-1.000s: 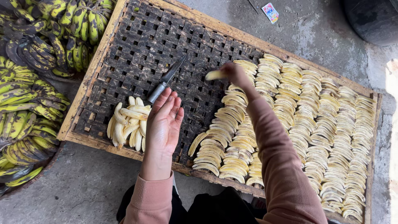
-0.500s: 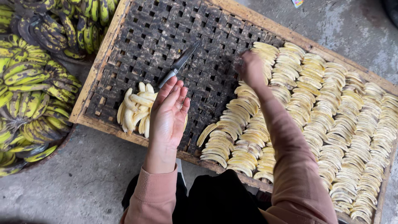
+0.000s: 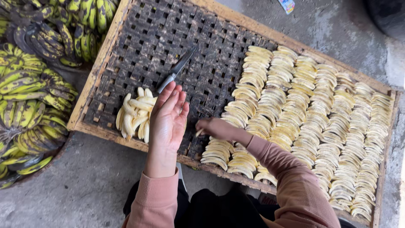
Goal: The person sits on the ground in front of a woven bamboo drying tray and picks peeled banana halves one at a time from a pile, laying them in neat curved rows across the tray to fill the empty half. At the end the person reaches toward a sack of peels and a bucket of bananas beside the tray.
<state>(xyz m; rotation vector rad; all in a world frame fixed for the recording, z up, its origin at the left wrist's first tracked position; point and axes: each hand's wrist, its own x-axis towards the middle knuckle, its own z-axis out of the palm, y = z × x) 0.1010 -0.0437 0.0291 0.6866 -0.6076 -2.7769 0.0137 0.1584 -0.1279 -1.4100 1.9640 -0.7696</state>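
The left hand is flat, fingers spread wide, holding nothing — just above the peeled bananas. The right hand pinches a banana slice over the woven tray — beside the rows.

Wooden-framed woven-lattice drying tray on grey concrete floor. Rows of pale sliced banana pieces fill tray's right part. Small pile of peeled whole bananas at tray's near-left corner; metal-bladed knife just behind pile. Heap of green-yellow unpeeled banana bunches left of tray.
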